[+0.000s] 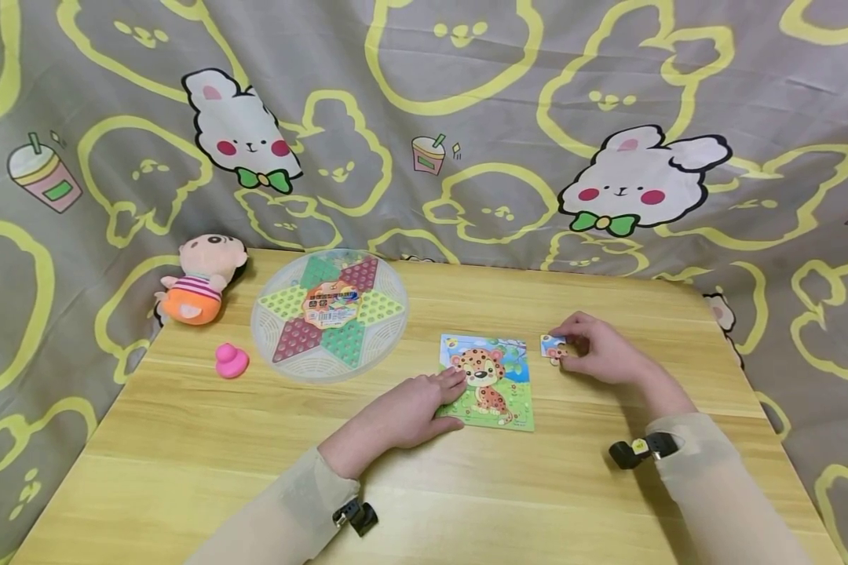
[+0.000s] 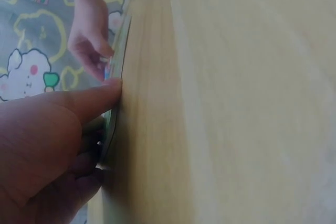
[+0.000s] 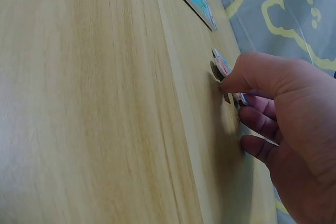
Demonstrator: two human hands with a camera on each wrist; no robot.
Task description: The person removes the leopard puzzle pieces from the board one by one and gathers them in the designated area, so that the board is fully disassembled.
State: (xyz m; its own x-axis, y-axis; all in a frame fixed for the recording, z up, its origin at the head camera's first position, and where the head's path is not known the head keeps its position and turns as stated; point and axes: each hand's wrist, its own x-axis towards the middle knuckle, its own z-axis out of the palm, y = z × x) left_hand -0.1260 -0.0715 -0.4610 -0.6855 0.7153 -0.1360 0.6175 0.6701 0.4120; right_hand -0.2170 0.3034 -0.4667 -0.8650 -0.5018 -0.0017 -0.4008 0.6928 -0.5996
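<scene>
A square picture puzzle (image 1: 512, 396) with a spotted cub on a green and blue scene lies on the wooden table (image 1: 509, 502). My left hand (image 1: 413, 408) rests at its lower left part, fingers over the surface. In the left wrist view, the left thumb (image 2: 107, 95) touches the board's edge. To the right of the board, my right hand (image 1: 604, 349) pinches a small puzzle piece (image 1: 553, 346) printed in blue and orange. Seen from the right wrist, the thumb and fingers (image 3: 257, 72) hold this piece close over the table, partly hiding it.
A round Chinese checkers board (image 1: 330, 314) with a coloured star lies behind and left. A pink rubber duck (image 1: 231, 361) and a plush doll (image 1: 201, 278) in orange shorts sit farther left. Patterned grey cloth (image 1: 495, 212) hangs along the table's back edge.
</scene>
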